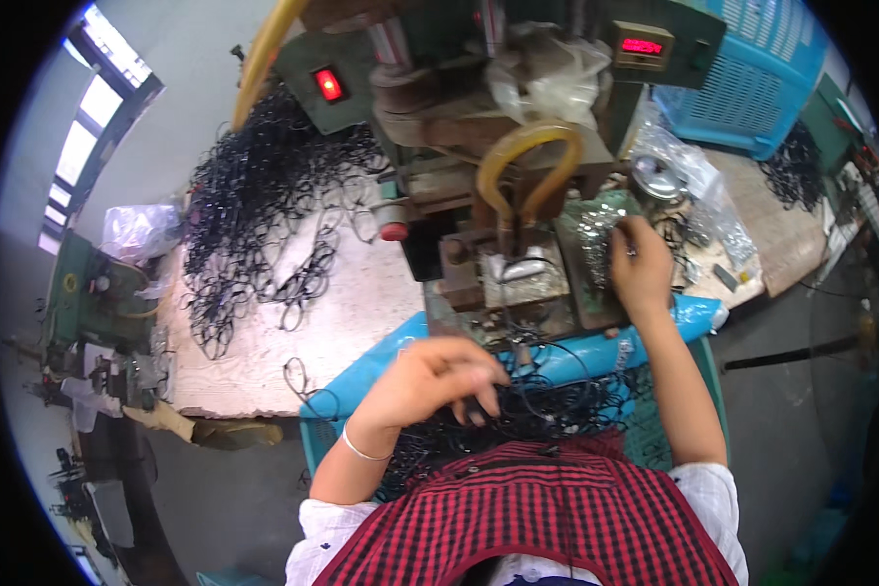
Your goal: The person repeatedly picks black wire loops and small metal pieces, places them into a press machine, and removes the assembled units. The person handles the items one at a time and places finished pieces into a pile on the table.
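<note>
Here the left hand (pixel 438 379) pinches black wire loops (pixel 547 405) from the blue basket (pixel 361 376) at lower centre, while the right hand (pixel 640 264) closes on small shiny parts (pixel 596 234) beside the press (pixel 503 264). Tangled loops could snag, and fingers sit near the press.

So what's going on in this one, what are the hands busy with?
A person sits at a small green bench machine. The left hand is down in a blue basket on the lap, fingers in a tangle of thin black loops. The right hand reaches up to a pile of small shiny metal pieces beside the machine. A big heap of similar black loops lies on the table to the left.
</note>
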Tool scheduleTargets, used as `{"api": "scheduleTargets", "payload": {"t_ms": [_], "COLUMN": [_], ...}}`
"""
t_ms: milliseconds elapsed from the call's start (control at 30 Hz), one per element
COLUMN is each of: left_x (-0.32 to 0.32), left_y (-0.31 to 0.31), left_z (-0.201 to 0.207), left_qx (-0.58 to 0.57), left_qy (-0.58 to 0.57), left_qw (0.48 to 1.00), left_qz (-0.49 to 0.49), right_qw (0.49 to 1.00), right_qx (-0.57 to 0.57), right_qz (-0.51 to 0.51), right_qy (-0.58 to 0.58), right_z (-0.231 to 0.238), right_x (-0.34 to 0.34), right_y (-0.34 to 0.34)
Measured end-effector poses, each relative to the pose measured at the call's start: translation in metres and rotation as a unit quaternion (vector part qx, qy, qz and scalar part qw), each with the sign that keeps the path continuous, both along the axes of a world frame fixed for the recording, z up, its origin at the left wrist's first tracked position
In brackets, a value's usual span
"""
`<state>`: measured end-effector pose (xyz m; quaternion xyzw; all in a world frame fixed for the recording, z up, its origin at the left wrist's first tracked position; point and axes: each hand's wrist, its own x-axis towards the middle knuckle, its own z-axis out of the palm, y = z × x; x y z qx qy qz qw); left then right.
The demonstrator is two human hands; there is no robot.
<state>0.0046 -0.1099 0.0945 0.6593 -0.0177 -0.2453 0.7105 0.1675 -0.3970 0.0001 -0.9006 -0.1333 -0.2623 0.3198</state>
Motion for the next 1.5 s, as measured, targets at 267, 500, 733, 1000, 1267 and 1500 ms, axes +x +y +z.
{"api": "scheduleTargets", "payload": {"t_ms": [267, 500, 733, 1000, 1267, 1500], "left_x": [0.135, 0.183, 0.081, 0.025, 0.004, -0.014], "left_y": [0.171, 0.212, 0.189, 0.139, 0.143, 0.038], "left_z": [-0.095, -0.126, -0.120, -0.109, -0.126, -0.037], "left_qx": [0.603, 0.632, 0.553, 0.604, 0.163, 0.162], "left_qy": [-0.348, -0.305, -0.345, -0.405, -0.243, -0.493], "left_qw": [0.673, 0.711, 0.758, 0.686, 0.841, 0.746], "left_qz": [0.251, 0.051, 0.018, 0.031, 0.456, 0.417], "right_qw": [0.986, 0.958, 0.928, 0.869, 0.793, 0.858], "right_qx": [0.163, 0.252, 0.279, 0.383, 0.481, 0.362], "right_qz": [0.004, -0.053, 0.166, 0.244, 0.272, 0.274], "right_qy": [0.044, 0.129, 0.184, 0.197, 0.256, 0.239], "right_z": [0.017, 0.011, 0.089, 0.085, 0.095, 0.097], "right_x": [-0.021, -0.046, -0.059, -0.046, -0.060, -0.071], "right_y": [0.012, -0.023, 0.028, 0.086, 0.101, 0.064]}}
